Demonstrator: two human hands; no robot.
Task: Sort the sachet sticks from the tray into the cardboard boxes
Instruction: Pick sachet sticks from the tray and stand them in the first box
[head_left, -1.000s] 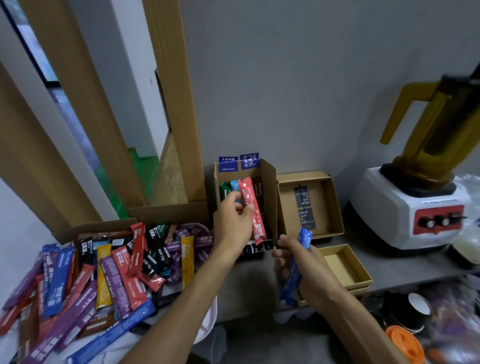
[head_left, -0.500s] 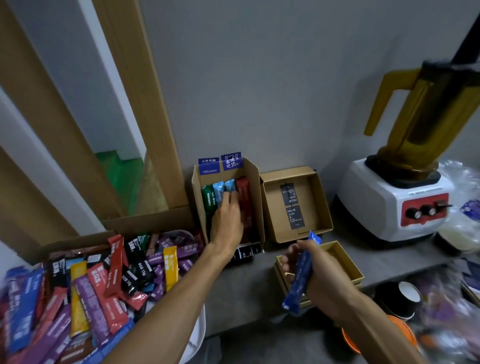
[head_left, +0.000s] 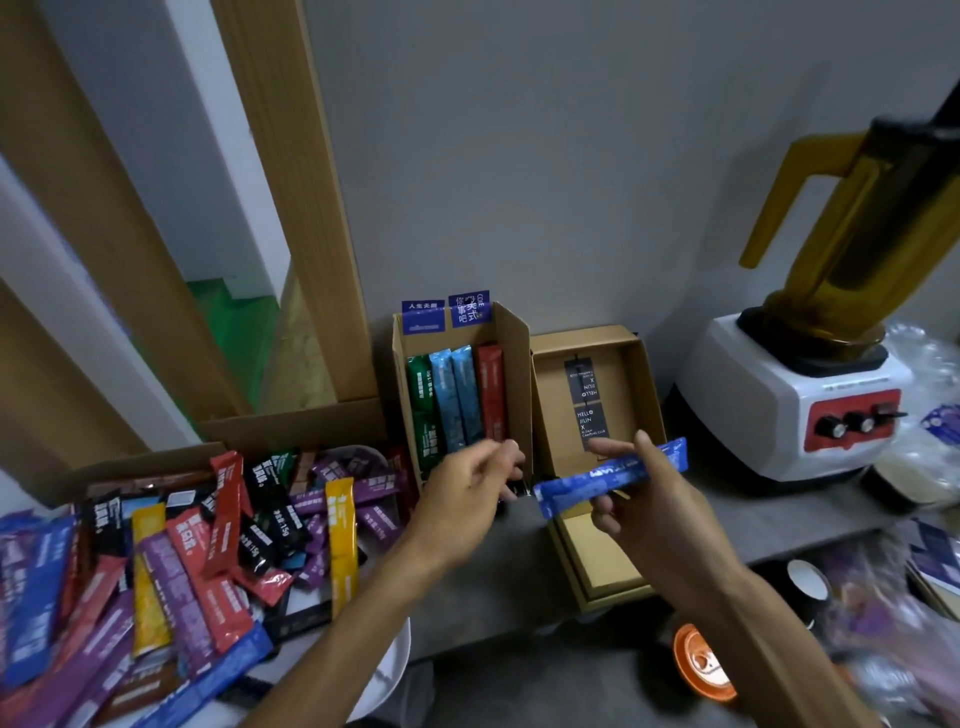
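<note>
A tall open cardboard box (head_left: 511, 364) stands against the wall with green, light blue and red sachet sticks (head_left: 456, 400) upright inside. My left hand (head_left: 467, 488) hovers just in front of it, fingers loosely curled and holding nothing. My right hand (head_left: 639, 499) pinches a dark blue sachet stick (head_left: 576, 486), held almost level in front of a second open box (head_left: 644, 395). At the left, a tray (head_left: 384, 675) holds a heap of several mixed sachets (head_left: 208, 545).
A shallow open box (head_left: 597, 566) lies below my right hand. A white blender with a yellow jug (head_left: 800, 405) stands at the right. Paper cups (head_left: 808, 584), an orange lid (head_left: 701, 662) and plastic bags crowd the lower right. Wooden slats stand behind the tray.
My left hand let go of the red sachet in the tall box and drew back out. My right hand raised the blue sachet and turned it toward level, moving left.
</note>
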